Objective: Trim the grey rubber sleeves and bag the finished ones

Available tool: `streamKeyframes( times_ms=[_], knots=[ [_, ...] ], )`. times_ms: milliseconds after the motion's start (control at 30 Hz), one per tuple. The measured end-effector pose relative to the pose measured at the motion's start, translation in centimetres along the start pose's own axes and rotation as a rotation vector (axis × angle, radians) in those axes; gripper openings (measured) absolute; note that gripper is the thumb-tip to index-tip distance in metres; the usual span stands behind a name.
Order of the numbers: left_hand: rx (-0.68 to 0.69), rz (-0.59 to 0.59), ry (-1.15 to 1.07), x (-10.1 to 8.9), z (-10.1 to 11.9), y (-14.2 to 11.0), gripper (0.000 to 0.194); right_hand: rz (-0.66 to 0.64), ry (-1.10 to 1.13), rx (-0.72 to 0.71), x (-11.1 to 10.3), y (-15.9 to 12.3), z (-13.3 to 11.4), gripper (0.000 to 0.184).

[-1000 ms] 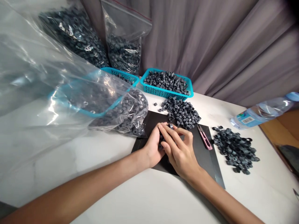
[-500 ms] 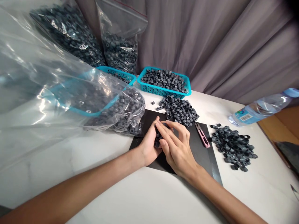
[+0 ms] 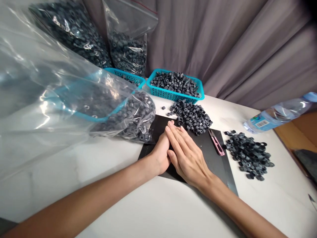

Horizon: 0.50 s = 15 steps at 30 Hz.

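Note:
My left hand (image 3: 161, 154) is cupped above the black mat (image 3: 219, 167), with its palm facing right. Over it lies my right hand (image 3: 189, 155), palm down and fingers together, so the two enclose a space between them. The small grey plastic rings that showed between the palms a moment ago are covered now. Just beyond the fingertips is a heap of short grey rings (image 3: 194, 115). Pink-handled thread snips (image 3: 216, 143) rest on the mat to the right of my right hand. A darker heap of cut pieces (image 3: 250, 155) sits right of the mat.
Behind the near heap stands a turquoise basket (image 3: 176, 93) full of rings; another basket (image 3: 126, 75) is partly behind a large clear bag (image 3: 141, 115). Filled zip bags (image 3: 128, 54) lean at the back. A water bottle (image 3: 277, 114) lies tilted-looking at right.
My right hand has flattened and closed over my left, and its raised, bent fingers have straightened. The rings seen between the palms are now hidden. The view has shifted slightly.

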<state>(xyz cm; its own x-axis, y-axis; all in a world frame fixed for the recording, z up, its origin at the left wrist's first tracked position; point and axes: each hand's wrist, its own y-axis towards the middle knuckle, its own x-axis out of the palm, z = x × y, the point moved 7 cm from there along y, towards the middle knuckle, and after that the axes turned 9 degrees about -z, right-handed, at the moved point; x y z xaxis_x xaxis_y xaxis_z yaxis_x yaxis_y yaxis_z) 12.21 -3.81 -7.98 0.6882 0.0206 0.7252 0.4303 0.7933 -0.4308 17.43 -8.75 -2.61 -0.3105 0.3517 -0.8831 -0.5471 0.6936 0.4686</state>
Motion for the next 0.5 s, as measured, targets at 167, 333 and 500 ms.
streamKeyframes(
  times_ms=[167,333,500],
  knots=[
    [-0.044,0.030,-0.013,-0.3,0.0,-0.3,0.036,-0.011,0.043,-0.007,-0.1,0.1,0.3,0.063],
    [-0.078,0.037,-0.005,-0.3,0.3,-0.2,0.032,0.042,0.179,0.020,-0.5,-0.1,0.9,0.053],
    [-0.066,0.019,0.011,-0.1,0.6,0.0,0.030,0.050,0.263,0.040,-0.6,-0.1,1.2,0.046]
  ],
)
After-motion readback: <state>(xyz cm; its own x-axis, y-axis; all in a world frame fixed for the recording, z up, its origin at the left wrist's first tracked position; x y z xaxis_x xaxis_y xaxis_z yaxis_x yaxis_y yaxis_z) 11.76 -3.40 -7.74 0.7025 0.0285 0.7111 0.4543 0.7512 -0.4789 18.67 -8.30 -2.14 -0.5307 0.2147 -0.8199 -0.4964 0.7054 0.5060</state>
